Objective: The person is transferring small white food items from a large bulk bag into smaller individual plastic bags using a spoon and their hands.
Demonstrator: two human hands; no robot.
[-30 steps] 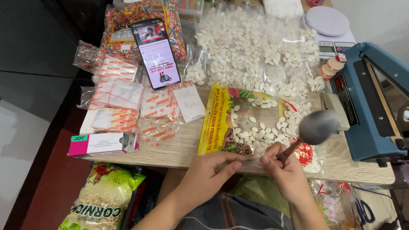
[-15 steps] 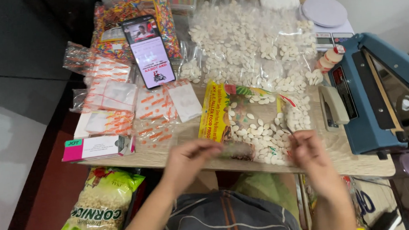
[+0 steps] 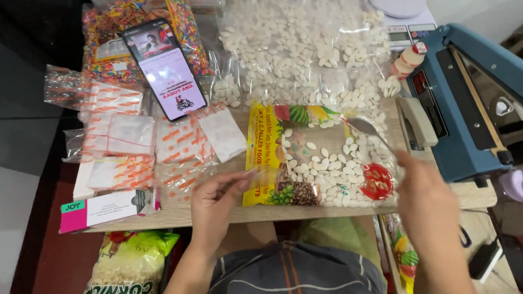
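Mid-fill on wooden table [image 3: 158,217], blue sealer [image 3: 451,125] alongside: printed seed bag [image 3: 267,146] flat at front edge between hands, left hand [image 3: 216,197] pinching its edge, right hand [image 3: 428,198] gripping spoon [image 3: 363,126] above it; next scoop probably needs mouth held open.

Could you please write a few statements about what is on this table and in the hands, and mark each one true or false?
1. The right hand holds a metal spoon over the printed bag. True.
2. The phone lies face down with a dark screen. False: its screen faces up and is lit.
3. The blue heat sealer stands at the table's right side. True.
4. The printed bag holds orange rings. False: it holds white seeds.
5. The left hand rests on the phone. False: it pinches the printed bag's near edge, apart from the phone.
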